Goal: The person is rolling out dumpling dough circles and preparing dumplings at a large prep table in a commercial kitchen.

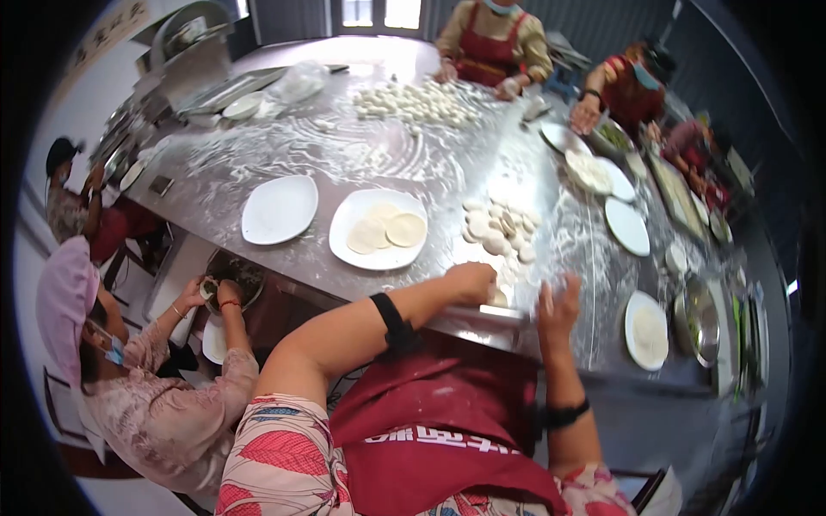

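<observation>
My left hand [471,282] is curled closed, low over the near edge of the steel table [323,277]. A small pale dough piece [497,297] shows right beside its fingers, and what lies inside the fist is hidden. To the right, my right hand [559,311] is raised above the tabletop with fingers apart and slightly blurred, holding nothing that I can see. Just beyond both hands lies a cluster of flattened dough pieces [499,227] on floured metal. Left of them, a white plate [342,249] carries several round dough wrappers [368,234].
A bare white plate [280,210] sits farther left. Many dough balls [413,103] are heaped at the far side, near a co-worker in an apron [486,43]. More plates [626,227] and a metal bowl [701,322] stand right. A seated person [172,413] works close on my left.
</observation>
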